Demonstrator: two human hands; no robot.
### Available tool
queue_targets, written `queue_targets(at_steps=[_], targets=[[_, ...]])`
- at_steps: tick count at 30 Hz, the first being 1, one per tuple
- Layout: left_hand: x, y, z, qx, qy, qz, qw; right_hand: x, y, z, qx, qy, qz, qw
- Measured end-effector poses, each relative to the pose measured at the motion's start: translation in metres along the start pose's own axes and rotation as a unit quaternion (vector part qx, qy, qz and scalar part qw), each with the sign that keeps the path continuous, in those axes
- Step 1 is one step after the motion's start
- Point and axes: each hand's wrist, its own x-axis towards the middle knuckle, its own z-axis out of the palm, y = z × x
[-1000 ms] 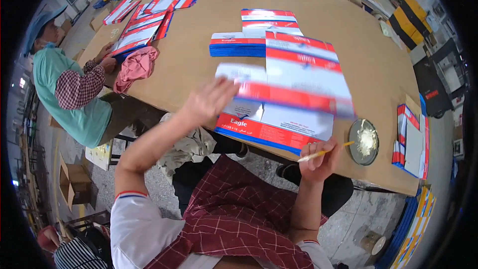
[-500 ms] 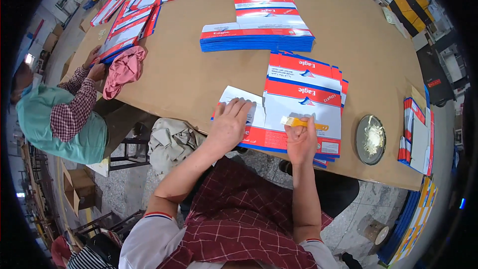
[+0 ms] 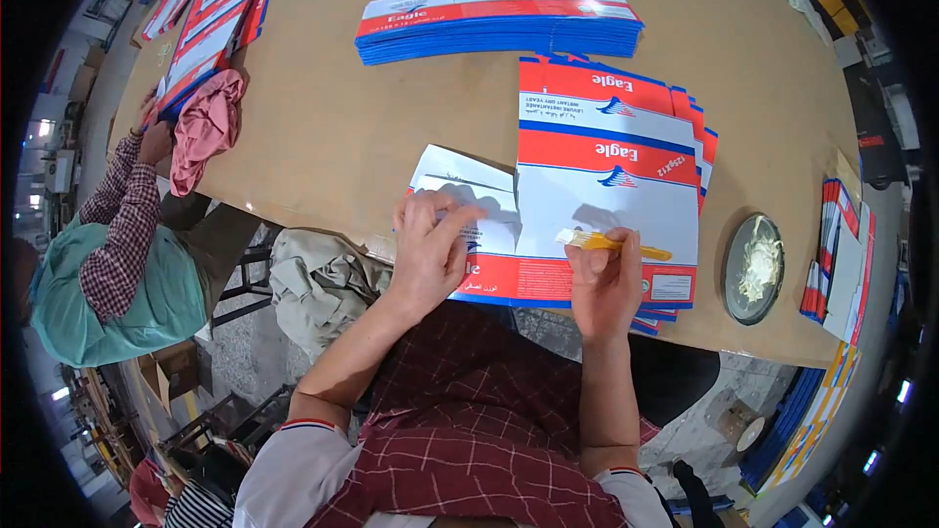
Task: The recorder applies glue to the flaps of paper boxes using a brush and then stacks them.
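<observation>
Right hand point(image 3: 603, 286) pinches the yellow brush point(image 3: 599, 242), left hand point(image 3: 428, 252) half-curls (can't tell if gripping) over the flat carton point(image 3: 567, 191) beneath, probably light, bendy card, best edge-held.

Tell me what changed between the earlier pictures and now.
A second ago a sheet was in blurred motion; now the top sheet lies flat. The right hand has moved the brush forward, to over that sheet. The left hand, spread on the left flap half a second ago, now has its fingers curled there. The brush stays held; the dish and pink cloth stay put.
</observation>
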Motion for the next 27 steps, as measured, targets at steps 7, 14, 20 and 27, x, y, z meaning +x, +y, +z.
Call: queue_targets(at_steps=[7, 14, 20, 27], targets=[[-0.009, -0.005, 0.000, -0.033, 0.067, 0.085, 0.994, -0.020, 0.008, 0.003, -0.179, -0.007, -0.075, 0.981], [-0.014, -0.004, 0.004, 0.035, 0.073, 0.121, 0.989, -0.025, 0.014, 0.007, -0.494, -0.080, -0.161, 0.851], [-0.014, -0.004, 0.003, 0.033, 0.070, 0.115, 0.990, -0.028, 0.016, 0.012, -0.599, -0.143, -0.210, 0.759], [-0.010, -0.008, 0.004, 0.031, 0.076, 0.121, 0.989, -0.025, 0.022, 0.028, -0.561, -0.149, -0.277, 0.766]])
